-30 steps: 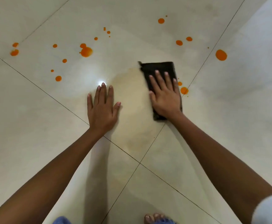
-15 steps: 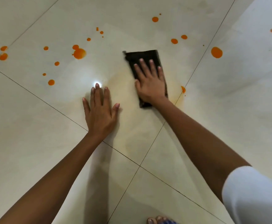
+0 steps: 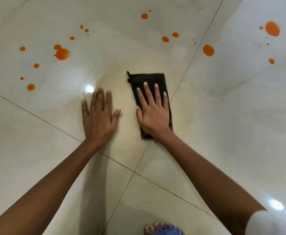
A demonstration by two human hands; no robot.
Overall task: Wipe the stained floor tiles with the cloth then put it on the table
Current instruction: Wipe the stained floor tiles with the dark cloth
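Here the right hand (image 3: 153, 114) lies flat, fingers spread, pressing the one folded dark cloth (image 3: 149, 80) onto the floor tiles (image 3: 240, 116). Beside the cloth the left hand (image 3: 99, 117) rests flat, gripping nothing. Wiping looks partly done: around the cloth a yellowish smear (image 3: 121, 92), beyond it roughly twenty orange spots (image 3: 61, 53). No table shows.

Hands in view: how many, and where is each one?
2. The left hand lies flat on the bare tile. The right hand lies flat on the dark cloth beside it. None seems hidden.

left hand (image 3: 99, 118) flat, right hand (image 3: 153, 112) seemingly pressing
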